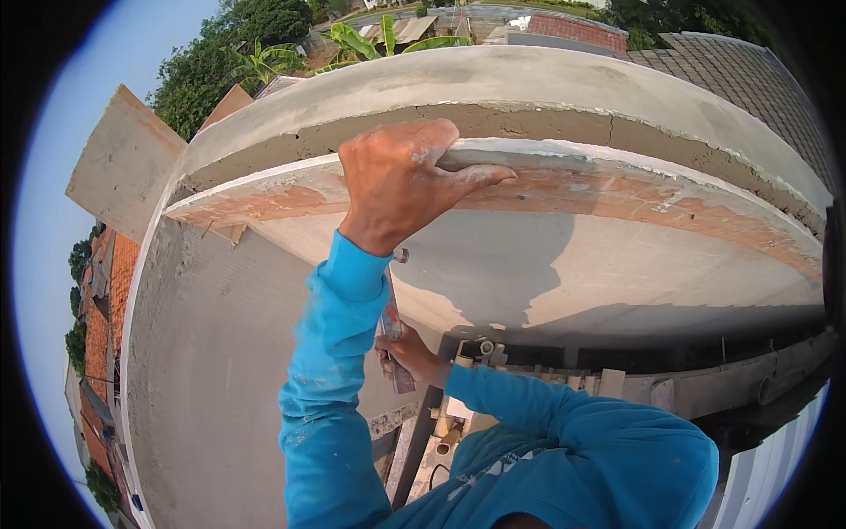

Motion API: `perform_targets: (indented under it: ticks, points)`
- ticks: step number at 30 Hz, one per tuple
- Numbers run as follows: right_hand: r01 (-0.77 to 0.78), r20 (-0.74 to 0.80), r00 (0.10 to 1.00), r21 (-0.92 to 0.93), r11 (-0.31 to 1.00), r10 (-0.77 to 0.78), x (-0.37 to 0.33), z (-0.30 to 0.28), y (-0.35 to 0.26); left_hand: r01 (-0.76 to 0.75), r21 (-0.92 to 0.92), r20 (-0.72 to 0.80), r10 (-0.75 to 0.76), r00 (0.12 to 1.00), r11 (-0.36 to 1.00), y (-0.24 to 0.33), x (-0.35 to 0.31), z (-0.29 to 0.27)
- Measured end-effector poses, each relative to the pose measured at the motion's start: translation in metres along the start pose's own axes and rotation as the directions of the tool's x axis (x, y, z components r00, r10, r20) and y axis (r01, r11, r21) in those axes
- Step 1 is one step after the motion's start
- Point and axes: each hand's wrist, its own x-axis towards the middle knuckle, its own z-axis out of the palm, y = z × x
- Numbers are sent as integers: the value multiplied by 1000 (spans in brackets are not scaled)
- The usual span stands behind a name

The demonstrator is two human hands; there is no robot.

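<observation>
A long wooden board, orange-brown and smeared with pale cement (pixel 608 185), runs nearly across the whole view, set on edge along the near side of a wall's top. Its upper edge is crusted white. The person's left hand (pixel 397 176) reaches up over that edge: the fingers fold out of sight behind it and the thumb lies along the near side, so the grip is closed over the board. Lower down, the right hand (pixel 410 351) has its grip wrapped around a narrow, red-marked grey tool (pixel 391 317), held roughly upright; it may be a hammer, but the left sleeve hides part of it.

Beyond the board lies a band of rough grey-brown mortar (pixel 564 125), then the pale, smooth cement top of the wall (pixel 493 75). A grey plastered wall (pixel 203 353) drops away at left, with a flat, pale panel (pixel 128 163) jutting out above it. Below, near the right forearm, are cream pipe ends (pixel 486 347). Trees and tiled roofs stand in the distance.

The step in hand looks like steadying or setting the board as an edge form. The next move seems to call for keeping it straight while the tool is brought up.
</observation>
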Motion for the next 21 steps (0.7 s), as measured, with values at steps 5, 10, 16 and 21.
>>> perform_targets:
  ticks: [5, 10, 16, 21]
  points:
    - [50, -149, 989, 192, 980, -21, -102, -93, -15, -44, -28, -9, 44, 999, 999, 6, 9, 7]
    - [421, -438, 861, 325, 847, -259, -178, -104, -53, -48, 7, 34, 48, 998, 999, 10, 13, 3]
    - [565, -425, 818, 466, 681, -387, -205, -69, -99, -28, -5, -4, 28, 1000, 1000, -5, 11, 7]
    - [403, -167, 900, 673, 621, -404, -197, -26, -115, -26, -13, 6, 26, 1000, 1000, -3, 14, 7]
